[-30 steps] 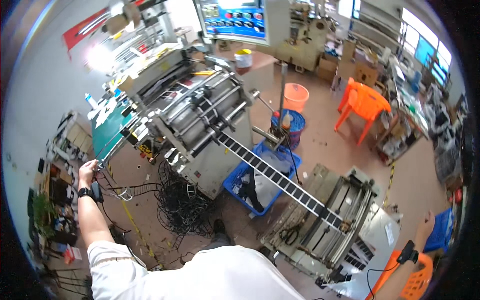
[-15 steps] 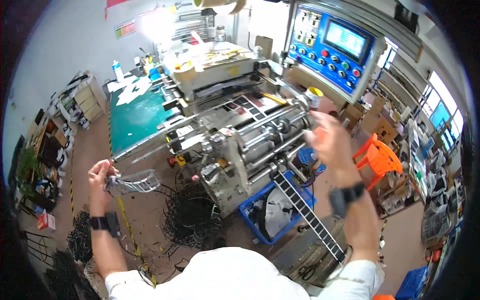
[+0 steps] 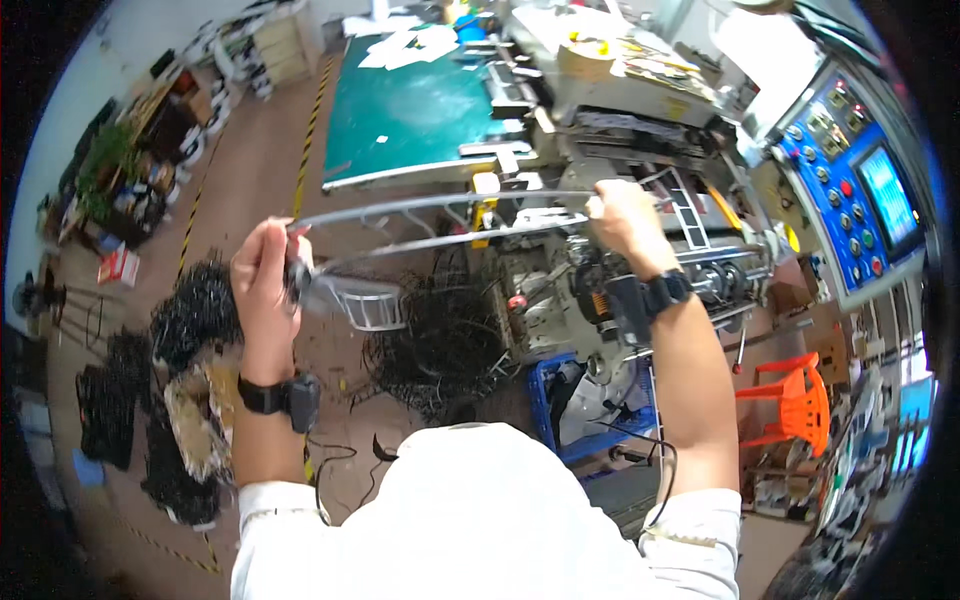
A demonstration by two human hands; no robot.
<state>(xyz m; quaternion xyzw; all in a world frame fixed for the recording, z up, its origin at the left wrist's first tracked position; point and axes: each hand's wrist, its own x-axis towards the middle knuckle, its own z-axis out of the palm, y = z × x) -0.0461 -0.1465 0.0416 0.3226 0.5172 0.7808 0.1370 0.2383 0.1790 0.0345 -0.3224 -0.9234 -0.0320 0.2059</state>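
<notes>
1. One ladder-like strip [image 3: 420, 204], held across 12 o'clock.
2. Gripped by left hand [image 3: 266, 277] at 9 o'clock, closed right hand [image 3: 630, 228] at 2 o'clock.
3. Past it, toward 11 o'clock: green-topped bench [image 3: 425, 105].

The strip [image 3: 400, 206] looks like thin, smooth plastic with a faint sheen. The green table [image 3: 415, 115] is smooth and lightly glossy, the white sheets [image 3: 412, 45] matt paper. The machine [image 3: 547, 325] shows dull metal; chair [image 3: 813, 405] and crate [image 3: 541, 402] are plastic, the shirt [image 3: 470, 510] matt cloth.
</notes>
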